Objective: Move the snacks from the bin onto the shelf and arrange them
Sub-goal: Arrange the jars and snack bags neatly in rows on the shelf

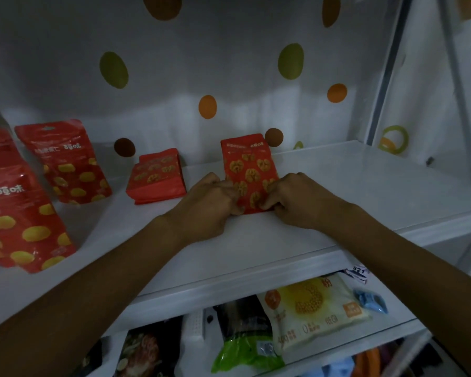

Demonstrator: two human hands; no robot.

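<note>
A red walnut snack pouch [249, 167] stands upright on the white shelf [337, 186], near its middle. My left hand [212, 200] grips its lower left edge and my right hand [294, 200] pinches its lower right corner. Another red walnut pouch [157, 180] lies flat to the left. Further left stand red pouches with yellow nuts, one at the back [65, 161] and one nearer at the left edge [19, 219]. The bin is not in view.
The shelf's back wall is white with coloured dots. A metal upright [384, 77] frames the right side. On the lower shelf lie a yellow and white bag [316, 308], a green and black packet [245, 341] and other packets.
</note>
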